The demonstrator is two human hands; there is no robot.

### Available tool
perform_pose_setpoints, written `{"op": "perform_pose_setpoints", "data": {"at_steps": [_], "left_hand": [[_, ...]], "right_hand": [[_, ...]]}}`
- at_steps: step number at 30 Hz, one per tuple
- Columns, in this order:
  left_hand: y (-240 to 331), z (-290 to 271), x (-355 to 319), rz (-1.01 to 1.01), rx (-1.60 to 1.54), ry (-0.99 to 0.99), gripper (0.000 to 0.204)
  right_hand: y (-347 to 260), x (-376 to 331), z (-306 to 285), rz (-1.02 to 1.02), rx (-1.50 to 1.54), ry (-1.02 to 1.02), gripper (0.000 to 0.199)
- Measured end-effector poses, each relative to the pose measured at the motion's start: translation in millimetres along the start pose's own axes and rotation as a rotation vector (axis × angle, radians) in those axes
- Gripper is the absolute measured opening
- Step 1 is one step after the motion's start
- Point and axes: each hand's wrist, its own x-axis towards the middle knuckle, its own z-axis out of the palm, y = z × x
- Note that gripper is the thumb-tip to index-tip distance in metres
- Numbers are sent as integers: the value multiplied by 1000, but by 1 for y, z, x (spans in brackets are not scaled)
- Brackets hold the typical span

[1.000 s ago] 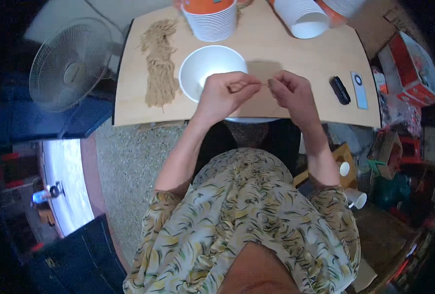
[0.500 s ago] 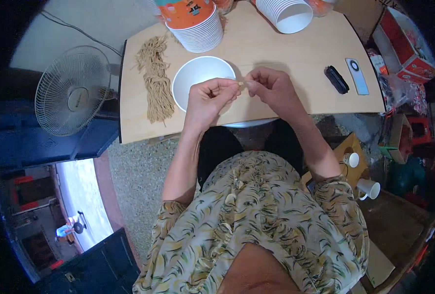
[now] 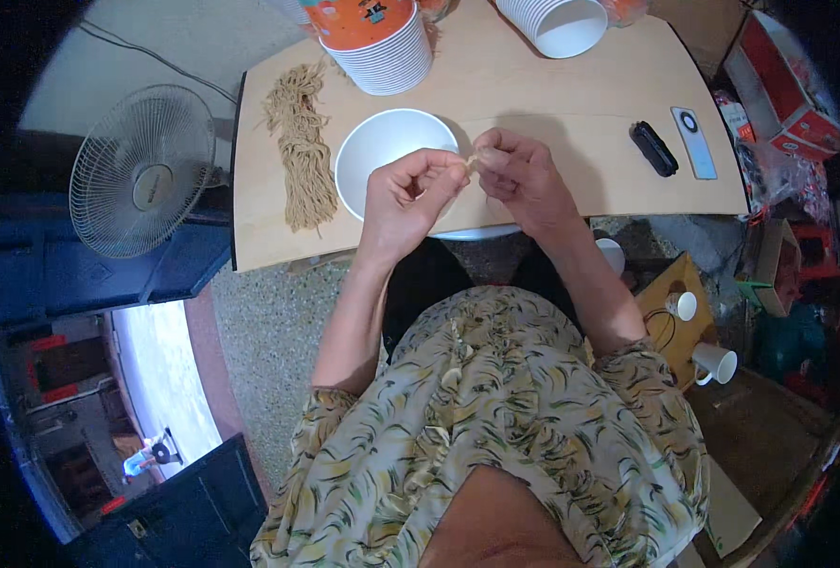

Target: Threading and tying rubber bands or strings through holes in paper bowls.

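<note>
A small pale strand (image 3: 470,165) is held by the right rim of the white bowl (image 3: 365,159), its detail blurred. It looks thin and short, with only a sliver showing between the fingertips. The left hand (image 3: 403,197) pinches it, thumb against forefinger, partly covering the bowl. The right hand (image 3: 529,185), to the bowl's right, pinches narrowly at the strand's other end; the two hands nearly meet, wrists apart.

Left of the bowl, a tangled bundle of beige cords (image 3: 304,161) lies on the pale wooden counter (image 3: 618,90). Behind the bowl stands a stack of white tubs (image 3: 382,64); far to its right are a black case (image 3: 654,150) and a pale phone (image 3: 692,144). Beyond the counter, left of the bowl, is a fan (image 3: 145,170); nearer the person than the bowl is speckled floor (image 3: 266,331).
</note>
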Motion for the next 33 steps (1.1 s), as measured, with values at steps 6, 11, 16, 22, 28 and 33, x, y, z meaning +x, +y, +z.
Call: {"op": "perform_pose_setpoints", "data": {"at_steps": [6, 11, 16, 22, 28, 33], "left_hand": [[8, 6, 6, 60, 198, 23, 16], [2, -7, 19, 250, 326, 15, 15], [8, -3, 14, 265, 498, -75, 11], [-20, 8, -3, 352, 671, 66, 10], [-32, 10, -9, 391, 680, 211, 6], [-28, 6, -13, 347, 815, 212, 11]], "right_hand": [[-16, -1, -4, -227, -663, 138, 18], [-51, -15, -6, -92, -965, 52, 18], [-59, -20, -9, -158, -728, 113, 17], [-83, -35, -27, -212, -305, 230, 18], [-105, -60, -28, -408, -25, 202, 9], [-99, -57, -37, -416, 65, 241, 11]]}}
